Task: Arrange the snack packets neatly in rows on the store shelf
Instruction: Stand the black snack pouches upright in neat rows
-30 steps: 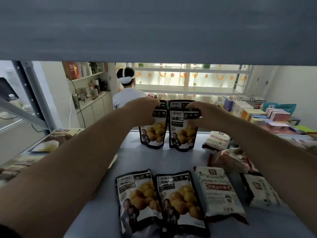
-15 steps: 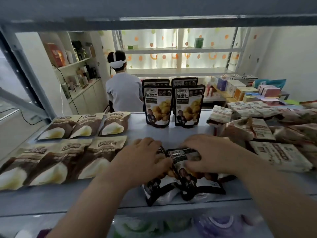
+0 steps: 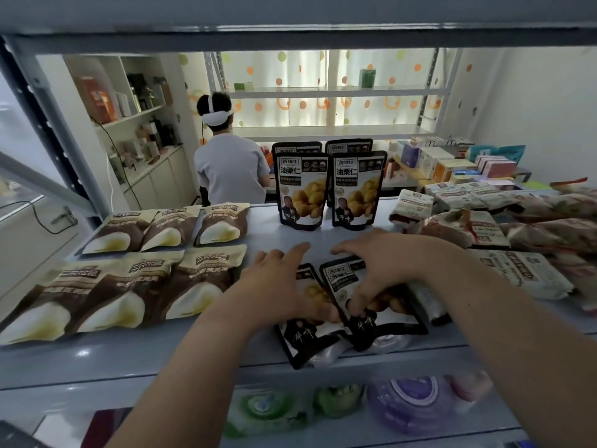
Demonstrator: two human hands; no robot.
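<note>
Chestnut packets (image 3: 344, 281) lie flat side by side at the shelf (image 3: 129, 360) front edge, long axes roughly 6 to 12 o'clock, left hand (image 3: 281, 286) resting open-fingered on one, right hand (image 3: 381, 273) pinching the other, and the standing row (image 3: 302, 192) sits straight ahead at 12 o'clock.

Both forearms are angled inward, the left hand (image 3: 281, 286) is laid palm-down, fingers spread, on the left black packet (image 3: 300, 339), and the right black packet (image 3: 392, 321) is pinched by the arched right hand (image 3: 384, 270).
</note>
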